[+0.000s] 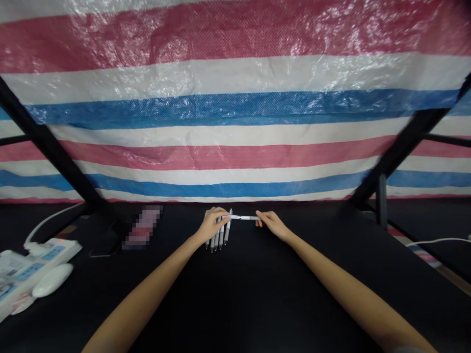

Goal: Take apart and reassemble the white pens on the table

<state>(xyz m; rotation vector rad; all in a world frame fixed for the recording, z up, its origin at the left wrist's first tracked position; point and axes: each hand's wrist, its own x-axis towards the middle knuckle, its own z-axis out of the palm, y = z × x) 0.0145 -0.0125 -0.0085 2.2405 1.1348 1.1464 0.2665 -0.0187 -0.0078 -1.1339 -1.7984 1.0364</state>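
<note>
Running sideways: pen [245, 217], right end pinched in fingers [260, 217] of right hand [272, 224], left end apparently in closed fingertips [223, 214] of left hand [212, 223].

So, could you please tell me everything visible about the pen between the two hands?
Slim and seemingly plastic, the pen is mostly white, with a small dark mark and a grey section towards its right end. It runs roughly level across the view, near other pens, held between the left grip and the right grip.
</note>
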